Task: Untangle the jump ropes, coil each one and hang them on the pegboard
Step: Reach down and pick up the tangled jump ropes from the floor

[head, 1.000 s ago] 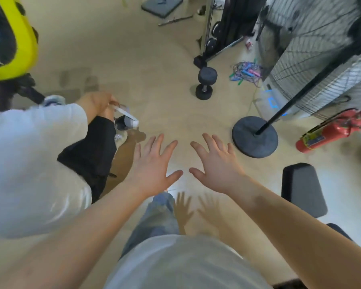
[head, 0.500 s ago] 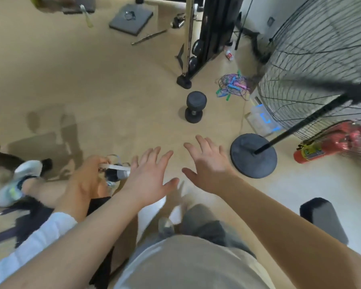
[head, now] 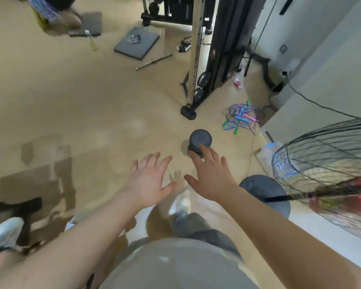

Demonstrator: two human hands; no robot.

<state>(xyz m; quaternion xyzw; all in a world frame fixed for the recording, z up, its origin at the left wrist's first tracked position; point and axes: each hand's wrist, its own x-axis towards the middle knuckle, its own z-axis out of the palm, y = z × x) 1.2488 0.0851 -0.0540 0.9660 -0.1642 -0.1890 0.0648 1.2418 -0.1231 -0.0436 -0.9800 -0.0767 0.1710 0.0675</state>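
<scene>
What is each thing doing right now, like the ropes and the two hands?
Colourful plastic jump ropes: tangled in one heap on the floor, untouched.
Left hand: open, fingers spread, holding nothing.
Right hand: open, fingers spread, holding nothing.
Black round-ended dumbbell: standing on end on the floor.
Grey square floor mat: lying flat on the floor.

Left hand (head: 148,184), right hand (head: 213,176): bare. Grey-beige shirt (head: 175,265) at 6 o'clock; blue-grey jeans (head: 189,225); white sneaker (head: 182,203).
</scene>
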